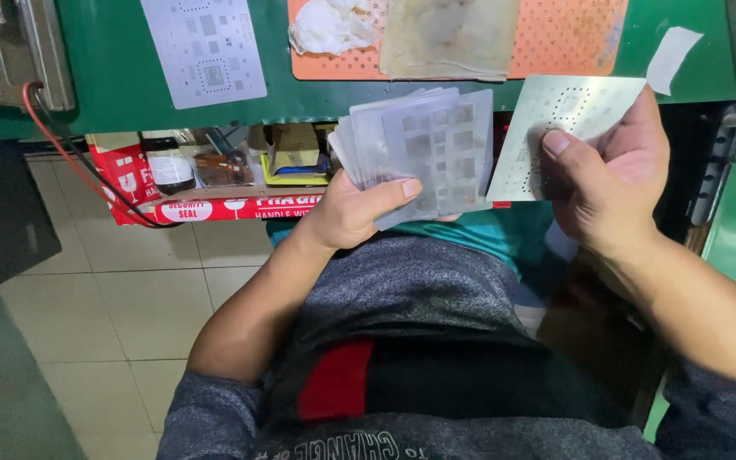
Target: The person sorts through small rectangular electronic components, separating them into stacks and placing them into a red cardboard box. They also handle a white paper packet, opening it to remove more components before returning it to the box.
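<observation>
A: Your left hand (359, 209) is closed on a fanned stack of thin metal stencils (423, 153), thumb across the front sheet and the other fingers hidden behind the fan. The fan stands up from that hand toward the edge of the green tabletop (112, 77).

B: And the right one?

A: Your right hand (611, 183) is pinched on a single stencil sheet (568, 128), thumb on its near face, fingers curled behind. That sheet sits just beside the fan, on its right, with a thin gap between them as far as I can tell. Both hands are held over your lap, short of the tabletop.

B: How far through the pile does it look?

A: One sheet is apart from the rest and most of the sheets are in the fan, so I judge that you are early or midway through sorting. How many sheets remain in the fan I cannot count; they overlap too closely.

B: Anything already laid down?

A: Beyond your left hand, another stencil (206, 51) lies flat on the tabletop. Beyond the fan is an orange perforated mat (564, 38) with a crumpled white wipe (330, 25) and a stained cloth (449, 34) on it. A strip of white tape (670, 55) sits beyond your right hand.

B: And below?

A: Left of your left hand, under the tabletop, a red and white carton (206, 183) holds small bottles and tools, and a red cable (70, 158) hangs down past it.
</observation>
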